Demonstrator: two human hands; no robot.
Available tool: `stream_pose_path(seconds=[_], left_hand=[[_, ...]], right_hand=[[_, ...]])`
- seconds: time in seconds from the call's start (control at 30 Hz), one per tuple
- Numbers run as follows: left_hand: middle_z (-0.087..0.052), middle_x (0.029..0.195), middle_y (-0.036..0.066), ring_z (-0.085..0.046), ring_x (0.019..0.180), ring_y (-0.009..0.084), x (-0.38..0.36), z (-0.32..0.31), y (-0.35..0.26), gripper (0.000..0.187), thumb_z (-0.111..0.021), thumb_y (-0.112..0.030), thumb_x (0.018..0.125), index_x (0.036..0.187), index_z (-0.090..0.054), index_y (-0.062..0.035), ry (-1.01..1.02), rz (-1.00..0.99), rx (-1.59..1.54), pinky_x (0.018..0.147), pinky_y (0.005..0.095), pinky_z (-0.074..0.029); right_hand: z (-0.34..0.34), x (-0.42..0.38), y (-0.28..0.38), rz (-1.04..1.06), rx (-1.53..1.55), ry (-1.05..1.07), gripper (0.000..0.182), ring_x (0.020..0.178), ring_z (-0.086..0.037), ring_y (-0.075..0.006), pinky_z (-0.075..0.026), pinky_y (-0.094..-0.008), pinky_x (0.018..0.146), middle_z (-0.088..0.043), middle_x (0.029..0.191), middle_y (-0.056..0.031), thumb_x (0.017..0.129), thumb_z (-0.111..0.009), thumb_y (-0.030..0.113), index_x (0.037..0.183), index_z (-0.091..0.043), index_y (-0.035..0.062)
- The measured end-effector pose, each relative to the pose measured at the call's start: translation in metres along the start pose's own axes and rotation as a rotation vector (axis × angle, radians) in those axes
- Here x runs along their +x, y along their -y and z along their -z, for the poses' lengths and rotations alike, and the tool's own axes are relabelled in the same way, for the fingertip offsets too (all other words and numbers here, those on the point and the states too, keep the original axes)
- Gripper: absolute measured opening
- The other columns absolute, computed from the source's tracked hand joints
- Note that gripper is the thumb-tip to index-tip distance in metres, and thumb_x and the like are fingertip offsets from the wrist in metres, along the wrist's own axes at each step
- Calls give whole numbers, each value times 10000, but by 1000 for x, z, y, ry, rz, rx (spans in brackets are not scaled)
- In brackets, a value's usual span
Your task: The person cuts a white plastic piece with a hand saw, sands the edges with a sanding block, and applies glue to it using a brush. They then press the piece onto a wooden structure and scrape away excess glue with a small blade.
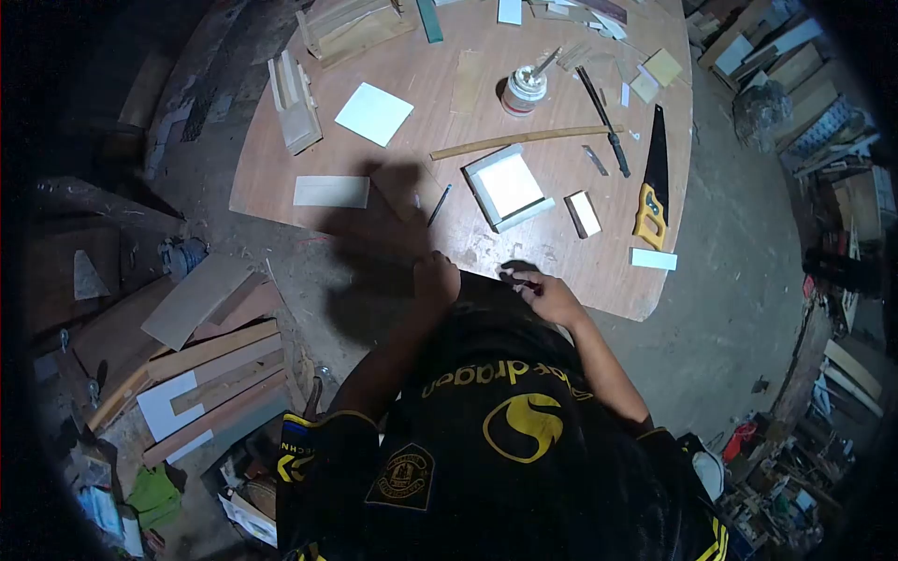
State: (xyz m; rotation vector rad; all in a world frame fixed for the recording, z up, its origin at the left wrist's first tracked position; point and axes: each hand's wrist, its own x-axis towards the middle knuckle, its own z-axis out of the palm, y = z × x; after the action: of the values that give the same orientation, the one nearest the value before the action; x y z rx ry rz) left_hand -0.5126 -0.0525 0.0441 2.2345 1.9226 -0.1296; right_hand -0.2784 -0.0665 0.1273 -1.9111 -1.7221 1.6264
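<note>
At the table's near edge, my left hand rests with its fingers curled; whatever it may hold is hidden. My right hand is close to my body, its fingers bent together around something small and dark that I cannot make out. Just beyond the hands lies a small square frame with a white inside and raised grey strips along its sides. A pencil is on the table beyond my left hand. To the right of the frame sits a small white-topped block.
A saw with a yellow handle, a dark rod-like tool, a long curved strip and an open jar lie or stand farther out. White boards are at the left. Wood offcuts cover the floor at left.
</note>
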Motion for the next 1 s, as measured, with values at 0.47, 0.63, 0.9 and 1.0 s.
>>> stream_pose_path(seconds=[0.47,0.63,0.9,1.0], left_hand=[[-617,651,188,-609,624,369,67,-32,-9,382,-702,-373,800,654,-638,-25,-208,46,-592,597,448,-473],[-621,658,204,-625,642,355,80,-33,-9,420,-707,-410,788,660,-649,-14,-103,38,-601,608,435,-485],[-637,647,175,-633,619,342,88,-33,-13,503,-710,-535,742,673,-658,-39,-42,84,-461,583,424,-495],[-636,639,169,-632,611,339,89,-38,-13,505,-723,-540,725,664,-649,-44,-61,92,-482,577,418,-494]], right_hand=[[-11,-28,-47,-256,125,-136,343,945,-662,-325,-496,-378,867,-654,1072,-228,872,-595,212,1160,-628,28],[-17,-43,-64,-247,171,-195,356,926,-668,-326,-498,-381,856,-662,1046,-229,871,-593,230,1145,-628,5],[-21,-50,-68,-326,203,-198,365,878,-675,-306,-506,-374,827,-672,1031,-213,878,-597,233,1194,-621,52],[-16,-48,-62,-322,123,-163,336,899,-657,-191,-500,-313,815,-686,1013,-147,923,-525,127,1247,-582,55]])
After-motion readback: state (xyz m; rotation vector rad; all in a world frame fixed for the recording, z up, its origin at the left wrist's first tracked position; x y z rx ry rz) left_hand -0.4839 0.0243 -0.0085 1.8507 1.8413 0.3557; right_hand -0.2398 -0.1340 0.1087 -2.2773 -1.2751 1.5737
